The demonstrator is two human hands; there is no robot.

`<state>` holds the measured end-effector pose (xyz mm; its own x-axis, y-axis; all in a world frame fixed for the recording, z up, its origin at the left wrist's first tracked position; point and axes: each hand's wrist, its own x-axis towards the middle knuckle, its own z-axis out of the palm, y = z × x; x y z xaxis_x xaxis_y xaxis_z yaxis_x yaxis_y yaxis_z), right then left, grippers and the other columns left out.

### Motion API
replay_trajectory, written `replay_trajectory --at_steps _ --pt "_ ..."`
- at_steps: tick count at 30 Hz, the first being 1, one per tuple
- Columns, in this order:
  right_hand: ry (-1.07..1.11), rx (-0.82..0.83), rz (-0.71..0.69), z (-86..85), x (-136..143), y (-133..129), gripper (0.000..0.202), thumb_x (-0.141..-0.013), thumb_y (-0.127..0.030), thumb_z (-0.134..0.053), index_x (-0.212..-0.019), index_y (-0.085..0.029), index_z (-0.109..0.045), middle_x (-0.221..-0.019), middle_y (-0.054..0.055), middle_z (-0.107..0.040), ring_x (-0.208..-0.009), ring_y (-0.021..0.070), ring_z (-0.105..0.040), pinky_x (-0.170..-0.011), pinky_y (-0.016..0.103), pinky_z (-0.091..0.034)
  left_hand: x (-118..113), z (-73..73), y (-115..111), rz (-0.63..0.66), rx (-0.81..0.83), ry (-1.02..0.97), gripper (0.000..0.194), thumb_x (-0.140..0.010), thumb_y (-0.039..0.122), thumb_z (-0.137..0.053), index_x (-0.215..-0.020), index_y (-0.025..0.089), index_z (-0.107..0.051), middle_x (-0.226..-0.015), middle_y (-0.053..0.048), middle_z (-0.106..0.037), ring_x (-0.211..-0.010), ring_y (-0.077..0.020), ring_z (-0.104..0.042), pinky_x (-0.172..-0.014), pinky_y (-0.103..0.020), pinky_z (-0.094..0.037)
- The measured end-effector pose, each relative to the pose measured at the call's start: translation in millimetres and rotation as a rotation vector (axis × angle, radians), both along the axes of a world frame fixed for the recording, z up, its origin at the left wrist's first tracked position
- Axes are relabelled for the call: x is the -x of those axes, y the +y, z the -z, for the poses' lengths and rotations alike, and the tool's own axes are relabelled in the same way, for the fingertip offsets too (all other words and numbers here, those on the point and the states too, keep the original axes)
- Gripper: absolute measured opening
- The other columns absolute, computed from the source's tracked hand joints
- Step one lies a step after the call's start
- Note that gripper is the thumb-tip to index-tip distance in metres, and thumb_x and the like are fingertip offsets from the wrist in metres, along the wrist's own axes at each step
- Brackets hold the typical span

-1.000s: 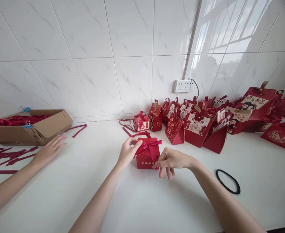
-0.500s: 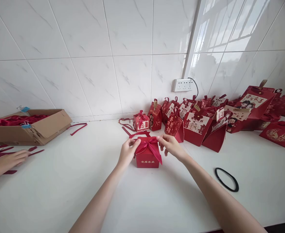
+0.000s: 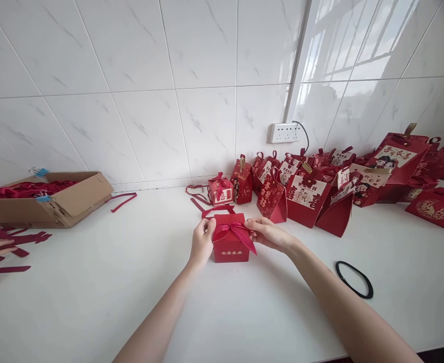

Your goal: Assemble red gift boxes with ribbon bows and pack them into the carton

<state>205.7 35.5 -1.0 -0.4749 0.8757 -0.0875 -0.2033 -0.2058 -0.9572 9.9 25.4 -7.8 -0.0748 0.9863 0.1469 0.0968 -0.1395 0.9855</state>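
While a red box [image 3: 231, 252] is set upright on the white desk [image 3: 222, 317], its ribbon bow [image 3: 234, 230] is pinched at opposite sides, in closed grips, by left hand [image 3: 201, 243] and right hand [image 3: 270, 234].

Head view, facing forward and down, table [image 3: 112, 272] below, wall [image 3: 207, 55] ahead

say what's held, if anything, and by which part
The ribbon bow on the red box: the right grip pinches its right side. The left grip is at its left side; whether it pinches bow or box is unclear.
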Motion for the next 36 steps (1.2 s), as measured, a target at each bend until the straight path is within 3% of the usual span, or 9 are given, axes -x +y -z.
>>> replay_trajectory --at_steps 9,16,20,22,24,26,29,32,36 --pt "0.165 0.036 0.031 16.9 5 5 0.043 -0.06 -0.042 -0.078 -0.055 -0.019 -0.042 -0.054 -0.007 -0.033 -0.051 0.007 -0.03 -0.053 0.023 -0.031 -3 10.5 -1 -0.015 -0.009 -0.045 0.045 -0.079 0.061 -0.048 -0.063 0.022 -0.033 -0.057 0.006 -0.036 -0.05 -0.0094 -0.034 -0.047 -0.022 -0.03" --pt "0.15 0.039 0.048 19.2 3 6 0.042 -0.058 -0.042 -0.079 -0.057 -0.018 -0.044 -0.054 -0.007 -0.032 -0.051 0.0066 -0.029 -0.053 0.022 -0.03 -2 5.6 -2 0.003 0.041 -0.065 0.047 -0.075 0.063 -0.053 -0.062 0.022 -0.034 -0.055 0.007 -0.036 -0.047 -0.0079 -0.036 -0.043 -0.021 -0.029" --pt "0.121 0.051 0.05 19.9 -5 12 0.048 -0.061 -0.058 -0.072 -0.057 -0.019 -0.045 -0.053 -0.007 -0.034 -0.052 0.0084 -0.035 -0.054 0.023 -0.034 4 0.5 -3 0.088 0.142 -0.072 0.05 -0.072 0.07 -0.05 -0.066 0.021 -0.042 -0.05 0.006 -0.043 -0.041 -0.0103 -0.041 -0.037 -0.023 -0.029" --pt "0.105 -0.001 0.116 19.5 -9 15 0.051 -0.061 -0.066 -0.067 -0.059 -0.02 -0.046 -0.056 -0.005 -0.038 -0.056 0.0108 -0.041 -0.057 0.026 -0.038 8 -0.5 -3 0.116 0.171 -0.083 0.053 -0.071 0.073 -0.047 -0.074 0.02 -0.048 -0.055 0.004 -0.051 -0.046 -0.0129 -0.049 -0.039 -0.023 -0.033" --pt "0.092 -0.097 0.209 18.0 -12 16 0.049 -0.062 -0.068 -0.065 -0.07 -0.021 -0.052 -0.069 -0.002 -0.05 -0.069 0.0146 -0.05 -0.064 0.028 -0.042 12 -0.4 -2 0.095 0.174 -0.095 0.055 -0.07 0.071 -0.052 -0.085 0.018 -0.052 -0.07 -0.001 -0.06 -0.062 -0.0158 -0.059 -0.048 -0.024 -0.042" --pt "0.066 -0.176 0.228 15.0 -12 13 0.05 -0.064 -0.066 -0.066 -0.091 -0.024 -0.056 -0.097 0.004 -0.058 -0.091 0.0191 -0.055 -0.076 0.033 -0.045 15 0.0 -1 0.065 0.167 -0.103 0.056 -0.066 0.062 -0.064 -0.098 0.018 -0.052 -0.091 -0.006 -0.065 -0.081 -0.019 -0.063 -0.063 -0.027 -0.048" --pt "-0.006 -0.207 0.094 9.3 -9 5 0.061 -0.07 -0.057 -0.068 -0.121 -0.03 -0.047 -0.134 0.007 -0.047 -0.116 0.0233 -0.05 -0.096 0.041 -0.039 18 0.5 -1 0.213 0.185 -0.13 0.061 -0.066 0.048 -0.072 -0.116 0.021 -0.049 -0.117 -0.01 -0.061 -0.103 -0.0232 -0.06 -0.082 -0.031 -0.048" --pt "-0.071 -0.256 -0.063 5.1 -7 -1 0.072 -0.072 -0.048 -0.071 -0.133 -0.029 -0.039 -0.142 0.009 -0.041 -0.127 0.025 -0.042 -0.106 0.044 -0.032 18 2.3 -3 0.417 0.189 -0.178 0.064 -0.07 0.042 -0.07 -0.126 0.025 -0.044 -0.13 -0.008 -0.055 -0.116 -0.0244 -0.054 -0.092 -0.033 -0.045" --pt "-0.117 -0.325 -0.166 4.6 -9 -1 0.077 -0.071 -0.048 -0.071 -0.137 -0.024 -0.037 -0.144 0.011 -0.038 -0.134 0.0265 -0.033 -0.11 0.046 -0.025 20 5.6 -6 0.513 0.194 -0.259 0.07 -0.072 0.041 -0.068 -0.134 0.027 -0.038 -0.136 -0.008 -0.051 -0.12 -0.0261 -0.051 -0.098 -0.038 -0.041"
